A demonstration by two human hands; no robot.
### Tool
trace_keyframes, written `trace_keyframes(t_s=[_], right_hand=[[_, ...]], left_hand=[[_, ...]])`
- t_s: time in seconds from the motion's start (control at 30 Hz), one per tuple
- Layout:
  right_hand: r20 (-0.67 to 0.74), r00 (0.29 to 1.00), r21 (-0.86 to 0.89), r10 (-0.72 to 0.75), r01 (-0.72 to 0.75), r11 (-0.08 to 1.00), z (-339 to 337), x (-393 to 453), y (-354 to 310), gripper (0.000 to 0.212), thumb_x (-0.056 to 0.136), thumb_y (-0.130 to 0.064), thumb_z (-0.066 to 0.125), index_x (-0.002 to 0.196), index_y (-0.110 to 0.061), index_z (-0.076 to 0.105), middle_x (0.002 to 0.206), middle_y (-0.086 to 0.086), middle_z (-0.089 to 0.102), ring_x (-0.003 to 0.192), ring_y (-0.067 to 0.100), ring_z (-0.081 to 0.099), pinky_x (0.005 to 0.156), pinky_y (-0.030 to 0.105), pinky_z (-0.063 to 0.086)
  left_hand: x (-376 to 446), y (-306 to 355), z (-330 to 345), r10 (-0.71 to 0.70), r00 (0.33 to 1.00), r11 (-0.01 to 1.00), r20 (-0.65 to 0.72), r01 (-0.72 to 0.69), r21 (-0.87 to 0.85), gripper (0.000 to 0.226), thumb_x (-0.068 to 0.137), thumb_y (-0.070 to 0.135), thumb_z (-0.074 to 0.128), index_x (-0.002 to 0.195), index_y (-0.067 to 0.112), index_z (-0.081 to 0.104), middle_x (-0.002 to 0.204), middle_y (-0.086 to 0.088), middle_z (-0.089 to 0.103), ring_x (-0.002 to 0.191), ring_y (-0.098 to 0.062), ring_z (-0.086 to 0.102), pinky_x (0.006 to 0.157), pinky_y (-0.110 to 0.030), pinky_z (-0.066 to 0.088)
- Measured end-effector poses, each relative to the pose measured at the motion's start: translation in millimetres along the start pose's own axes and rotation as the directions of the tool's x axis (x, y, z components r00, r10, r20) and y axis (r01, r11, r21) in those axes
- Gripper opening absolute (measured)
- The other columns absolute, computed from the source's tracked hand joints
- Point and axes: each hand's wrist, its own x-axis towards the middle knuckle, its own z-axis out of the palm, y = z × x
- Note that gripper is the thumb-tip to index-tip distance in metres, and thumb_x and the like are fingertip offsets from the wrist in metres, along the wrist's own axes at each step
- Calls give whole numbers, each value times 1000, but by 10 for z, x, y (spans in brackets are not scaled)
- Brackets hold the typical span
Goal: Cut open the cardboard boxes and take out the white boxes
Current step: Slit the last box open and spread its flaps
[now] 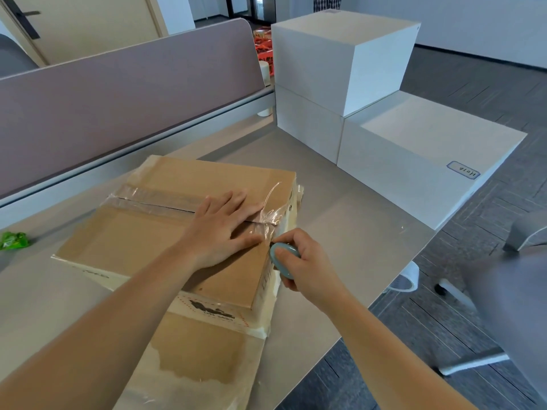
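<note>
Now, step in hand: we judge we are slitting the tape at the right-hand end of the cardboard box [165, 232]; the centre seam under the clear tape [154, 199] already shows a dark line.
Box position: on the desk [355, 220], straight ahead of us at 12 o'clock, close in.
Left hand [220, 229]: flat on the top flaps, fingers straight and slightly spread, pointing toward 2 o'clock; forearm crosses the lid.
Right hand [305, 261]: at 3 o'clock of the left, fingers curled round a small blue-grey cutter [282, 258], thumb on its upper face; its tip sits at the box's top right edge, blade itself not visible.
Doing it well: we keep the blade shallow so whatever is inside stays unmarked, draw along the edge and away from the left fingertips, which lie just beside the cutter; hold the lid pressed down.
White boxes [340, 63]: three already stacked at 1 o'clock, far side of the desk.
Loose bit: green wrapper [13, 239] at 9 o'clock.
</note>
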Motion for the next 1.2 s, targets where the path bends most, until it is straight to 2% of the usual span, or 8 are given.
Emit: trace_keyframes(t_s=[0.23,0.37,0.47,0.63,0.73,0.83,1.03,1.2], right_hand=[[-138,990,-86,-14,2,996,83,91,-31,10,92,-14,49,95,-24,47,99,4,55,70,12,54,45,8,40],[-325,945,-82,-45,20,996,-172,192,-33,18,90,-17,53,82,-31,46,92,-3,56,95,27,60,72,34,51],[-363,931,-130,-42,-6,991,-432,270,-81,22,89,-15,55,79,-33,46,86,-1,56,88,26,59,76,39,49],[-373,927,-136,-37,-15,991,-991,414,-129,12,86,-6,58,91,-15,53,77,0,52,65,10,47,56,19,36],[-326,944,-250,-46,-39,968,-1324,530,-62,13,84,-8,62,96,-9,57,81,4,55,66,12,49,55,19,38],[-248,968,-373,-45,-53,926,-1633,670,92,18,83,-9,64,99,-3,59,85,8,56,64,11,48,52,17,36],[-21,997,-517,69,-70,853,-1864,888,638,24,86,-11,61,108,-2,58,93,6,55,82,17,49,49,9,38],[89,991,-657,102,-18,754,-1821,994,1063,25,88,-19,59,110,-9,60,107,8,63,94,22,55,87,33,44]], left_hand=[[-19,-163,-51,26,1000,999,0,-26,-48,97,56,81,-1,145,43,10,157,5,-1,144,-14,-6,115,-36,-4],[37,-142,-107,-19,999,988,-37,13,-156,102,54,79,5,143,34,29,155,4,18,143,-16,10,114,-38,8],[129,-2,-184,-38,993,984,-112,17,-179,98,57,79,12,129,23,48,128,2,49,125,-22,39,100,-36,29],[286,544,-328,0,993,994,-120,-13,-108,91,65,74,24,136,19,39,134,-2,44,125,-22,36,103,-35,27],[470,916,-233,-3,992,998,-124,-5,-66,76,85,61,43,145,20,22,147,-3,27,137,-21,20,111,-33,16],[621,1263,-50,-67,993,997,-97,64,-40,74,91,53,40,149,20,8,156,-3,6,143,-20,1,116,-34,3],[709,1662,497,-237,963,961,131,252,-111,70,94,49,39,149,23,4,157,-1,1,144,-19,-3,116,-35,0],[546,1717,888,-344,889,892,304,410,-190,68,94,49,39,149,25,6,157,-1,-1,144,-19,-4,115,-33,-1]])
